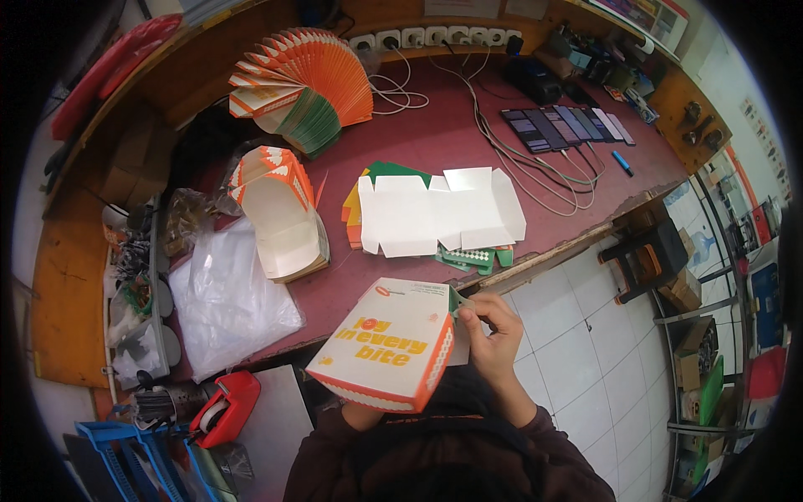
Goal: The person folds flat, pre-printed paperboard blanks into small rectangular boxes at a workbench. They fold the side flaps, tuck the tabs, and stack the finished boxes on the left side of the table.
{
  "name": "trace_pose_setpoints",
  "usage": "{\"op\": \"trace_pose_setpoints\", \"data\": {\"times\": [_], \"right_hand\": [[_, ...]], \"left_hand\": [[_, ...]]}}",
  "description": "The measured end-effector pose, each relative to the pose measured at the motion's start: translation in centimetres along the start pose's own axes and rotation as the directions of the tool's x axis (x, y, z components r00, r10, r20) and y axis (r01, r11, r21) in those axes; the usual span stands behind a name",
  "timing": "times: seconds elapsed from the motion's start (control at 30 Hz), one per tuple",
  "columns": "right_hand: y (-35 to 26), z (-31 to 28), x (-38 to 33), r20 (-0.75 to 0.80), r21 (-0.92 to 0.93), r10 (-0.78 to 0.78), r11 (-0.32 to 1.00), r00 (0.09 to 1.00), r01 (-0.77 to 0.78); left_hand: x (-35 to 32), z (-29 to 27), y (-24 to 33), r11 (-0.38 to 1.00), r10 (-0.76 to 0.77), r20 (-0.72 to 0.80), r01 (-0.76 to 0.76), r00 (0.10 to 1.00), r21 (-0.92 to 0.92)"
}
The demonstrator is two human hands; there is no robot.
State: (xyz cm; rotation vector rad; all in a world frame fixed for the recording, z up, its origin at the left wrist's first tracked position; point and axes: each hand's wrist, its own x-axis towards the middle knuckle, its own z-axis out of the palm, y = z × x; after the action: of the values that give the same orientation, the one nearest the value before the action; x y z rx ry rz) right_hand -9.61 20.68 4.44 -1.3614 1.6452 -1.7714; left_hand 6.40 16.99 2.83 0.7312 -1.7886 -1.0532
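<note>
A white cardboard food box [381, 335] with orange scalloped edges and yellow lettering is held up in front of me, off the table's front edge. My right hand [493, 335] is closed, thumb and fingers pinching a flap at the box's right corner, where a green face shows. Of my left hand [361, 416] only the wrist part shows below the near end of the box; its fingers are hidden behind the cardboard. Just beyond lies a stack of flat box blanks [439, 209], the top one white side up, with green, yellow and orange edges showing underneath.
On the dark red table [435, 92] stand nested folded cartons [284, 217] and a fanned stack of cartons [314, 88]. Clear plastic bags [238, 293] lie at left. Phones [569, 125], cables [502, 151] and a blue marker [622, 163] lie at right. A red tape dispenser [226, 406] is lower left.
</note>
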Motion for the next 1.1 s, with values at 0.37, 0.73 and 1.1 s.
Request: {"op": "trace_pose_setpoints", "data": {"times": [0.37, 0.73, 1.1], "right_hand": [[0.0, 2.5, -1.3, 0.309, -0.601, -0.261, 0.692, 0.915, 0.400], [2.5, 0.1, 1.8, 0.076, -0.351, -0.100, 0.929, 0.992, 0.120], [2.7, -0.3, 2.3, 0.120, -0.173, 0.011, 0.985, 0.993, 0.010]], "left_hand": [[2.2, 4.5, -3.4, 0.989, -0.054, -0.195, 0.080, 0.979, 0.126], [2.9, 3.1, -3.8, 0.993, -0.070, 0.040, 0.074, 0.997, -0.092], [2.3, 3.3, -5.0, 0.971, -0.199, 0.049, 0.204, 0.979, -0.121]]}}
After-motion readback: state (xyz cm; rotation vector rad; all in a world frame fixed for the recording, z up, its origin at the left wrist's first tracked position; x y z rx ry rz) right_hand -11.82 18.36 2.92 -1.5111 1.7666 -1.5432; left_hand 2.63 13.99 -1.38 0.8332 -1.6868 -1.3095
